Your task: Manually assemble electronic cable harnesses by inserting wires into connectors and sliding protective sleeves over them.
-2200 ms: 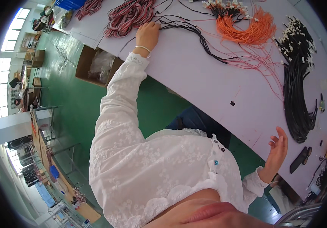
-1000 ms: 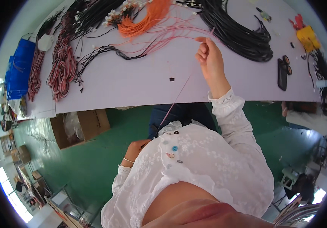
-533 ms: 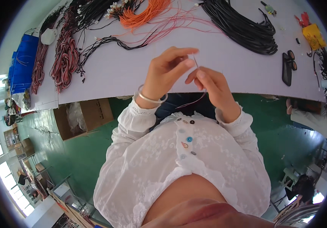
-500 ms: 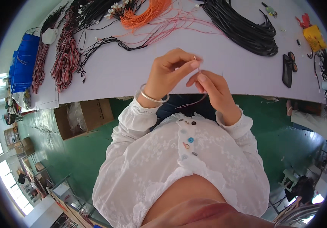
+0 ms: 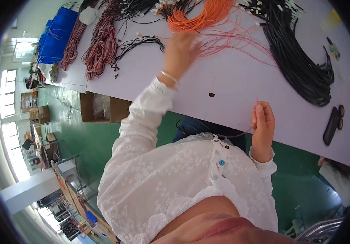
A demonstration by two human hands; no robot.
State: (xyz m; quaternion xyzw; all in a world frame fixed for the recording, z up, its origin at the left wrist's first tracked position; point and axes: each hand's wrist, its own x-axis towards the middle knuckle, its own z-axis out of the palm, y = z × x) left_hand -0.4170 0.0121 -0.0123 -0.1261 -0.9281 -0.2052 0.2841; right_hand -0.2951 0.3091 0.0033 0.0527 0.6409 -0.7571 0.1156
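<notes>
My left hand [image 5: 179, 55] is blurred by motion over the table, beside the thin pinkish-red wires [image 5: 219, 40] and the end of a black cable bundle [image 5: 146, 40]. Whether its fingers hold anything cannot be made out. At the table's front edge, my right hand [image 5: 263, 126] is closed in a pinch on a thin wire. A fine reddish tip of that wire [image 5: 257, 99] sticks up above the fingers, and a greyish length trails off toward my lap. A small black piece [image 5: 211, 94] lies on the table between my hands.
Orange wires [image 5: 199, 16] lie at the back, with a thick black cable bundle [image 5: 297, 61] to the right. Red-and-black wire bundles [image 5: 100, 51] and a blue bin [image 5: 57, 35] are at left. Black-handled scissors [image 5: 333, 126] lie at right; a cardboard box [image 5: 120, 110] stands below the table.
My hands, earlier together at the wire, have come apart. The left has reached forward to the loose wires; the right keeps its pinch. The view has turned, shifting the table's contents rightward.
</notes>
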